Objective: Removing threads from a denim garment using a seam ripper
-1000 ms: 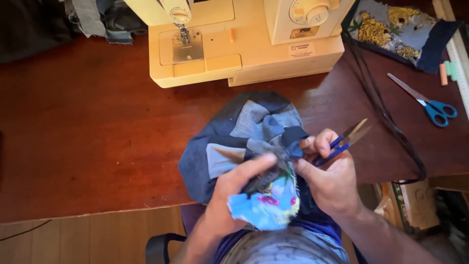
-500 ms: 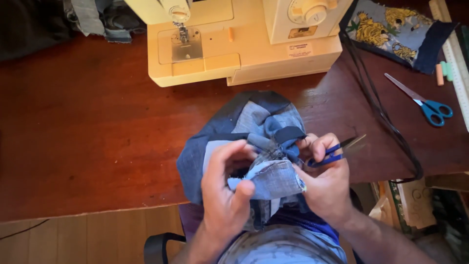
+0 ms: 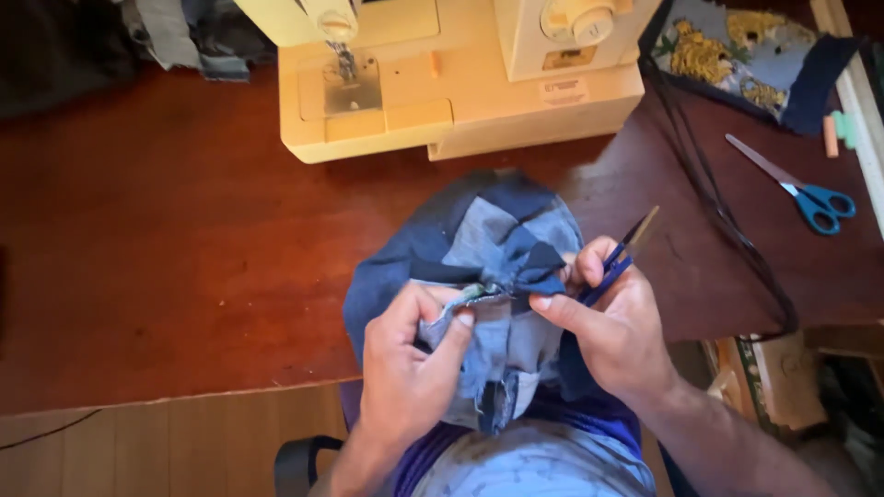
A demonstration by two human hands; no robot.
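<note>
A patchwork piece of blue denim fabric [image 3: 460,244] lies over the front edge of a dark wooden table [image 3: 166,248] and in my lap. My left hand [image 3: 410,373] pinches a fold of the denim near a seam. My right hand [image 3: 612,322] grips the same seam with its fingertips and also holds small blue thread snips [image 3: 622,258], whose blades point up and to the right, away from the cloth. Both hands meet at the middle of the fabric.
A cream sewing machine [image 3: 460,78] stands behind the fabric. Blue-handled scissors [image 3: 796,189] lie at the right, near a patterned cloth [image 3: 746,55]. A black cord [image 3: 727,230] runs down the table's right side. More fabric is piled at the top left [image 3: 184,37].
The bright floral lining seen a second ago is turned out of sight. My left hand has shifted up from the lower fold to the seam, and the denim is spread flatter.
</note>
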